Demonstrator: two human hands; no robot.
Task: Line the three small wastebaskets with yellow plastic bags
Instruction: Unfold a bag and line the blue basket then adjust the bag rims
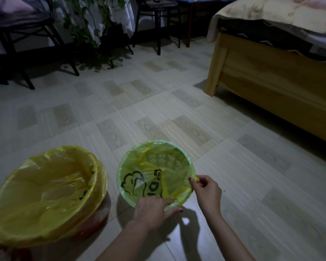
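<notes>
Two wastebaskets show, a red one (94, 221) and a green one (190, 162), each lined with one yellow bag (45, 200) (169, 181). Two hands (152, 210) (207, 191), one bed (271, 76).

**Bedroom in a home, dim light**

Wooden bed frame (271, 76) at right with a pale patterned quilt (271, 14) hanging over the edge. Floor (139, 110) is light wood-grain tile with darker inset rectangles. Along the back wall: dark wooden chairs (158, 19), a trailing green houseplant (87, 25), white lace-edged cloth (124, 14) draped down. Two small bag-lined wastebaskets (154, 172) stand on the floor. Domestic furniture throughout.
</notes>
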